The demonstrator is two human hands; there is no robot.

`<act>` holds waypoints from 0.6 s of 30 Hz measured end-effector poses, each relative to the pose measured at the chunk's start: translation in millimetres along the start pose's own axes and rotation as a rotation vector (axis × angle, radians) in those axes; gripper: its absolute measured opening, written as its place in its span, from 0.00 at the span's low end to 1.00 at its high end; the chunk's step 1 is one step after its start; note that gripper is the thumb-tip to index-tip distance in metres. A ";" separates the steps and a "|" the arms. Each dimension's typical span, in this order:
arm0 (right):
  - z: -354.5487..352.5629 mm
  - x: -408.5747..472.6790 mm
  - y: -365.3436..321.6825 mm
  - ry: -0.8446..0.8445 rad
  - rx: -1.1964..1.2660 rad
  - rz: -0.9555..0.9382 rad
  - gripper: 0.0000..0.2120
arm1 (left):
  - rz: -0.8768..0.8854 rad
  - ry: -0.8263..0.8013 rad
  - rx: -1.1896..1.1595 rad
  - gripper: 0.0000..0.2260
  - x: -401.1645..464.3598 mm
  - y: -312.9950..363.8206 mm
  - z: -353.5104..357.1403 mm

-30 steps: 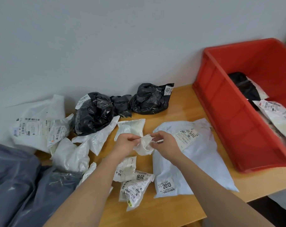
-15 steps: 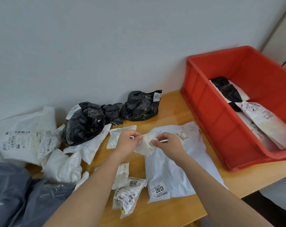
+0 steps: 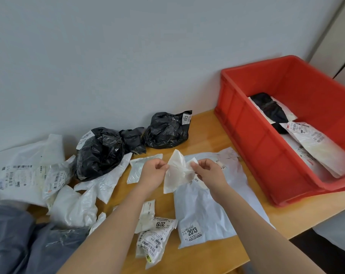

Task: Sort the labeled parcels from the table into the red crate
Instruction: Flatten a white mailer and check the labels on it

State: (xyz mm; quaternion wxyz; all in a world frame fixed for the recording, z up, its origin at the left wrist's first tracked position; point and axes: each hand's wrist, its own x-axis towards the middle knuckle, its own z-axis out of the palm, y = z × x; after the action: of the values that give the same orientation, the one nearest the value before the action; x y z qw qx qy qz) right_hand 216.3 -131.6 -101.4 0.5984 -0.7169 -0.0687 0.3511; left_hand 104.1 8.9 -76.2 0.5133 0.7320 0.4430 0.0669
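A small white parcel [image 3: 177, 173] hangs above the middle of the wooden table [image 3: 205, 131], held between both hands. My left hand [image 3: 153, 175] pinches its left edge and my right hand [image 3: 208, 173] pinches its right edge. Under it lies a large flat white mailer [image 3: 205, 210] labelled 2013. The red crate [image 3: 252, 147] stands at the right and holds a black parcel [image 3: 270, 107] and white labelled parcels [image 3: 316, 145]. Several black and white parcels lie across the table's left and back.
Two black bags [image 3: 100, 153] [image 3: 167, 131] sit by the wall. White labelled bags [image 3: 25, 171] pile at the left. Small labelled parcels [image 3: 156, 240] lie near the front edge. Grey plastic sacks [image 3: 19, 244] fill the lower left corner.
The small white parcel has been lifted a little and spread open between my hands. The view has swung right, so the crate shows more fully.
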 end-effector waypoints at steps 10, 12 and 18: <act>5.1 1.7 -3.9 0.042 0.018 -0.012 0.10 | -0.058 -0.068 -0.074 0.05 3.6 -7.7 -8.6; 7.7 0.5 -5.9 0.018 0.030 -0.014 0.10 | -0.116 -0.166 -0.168 0.14 1.2 -4.1 -10.3; 11.3 -4.7 -12.9 -0.135 0.022 -0.007 0.12 | -0.143 -0.227 -0.295 0.11 2.0 3.2 -9.4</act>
State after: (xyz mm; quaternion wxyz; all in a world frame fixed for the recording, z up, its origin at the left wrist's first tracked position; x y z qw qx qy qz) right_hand 210.3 -121.4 -88.1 0.6015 -0.6848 -0.1074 0.3972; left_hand 102.0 16.6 -70.0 0.6651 0.6184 0.4186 0.0113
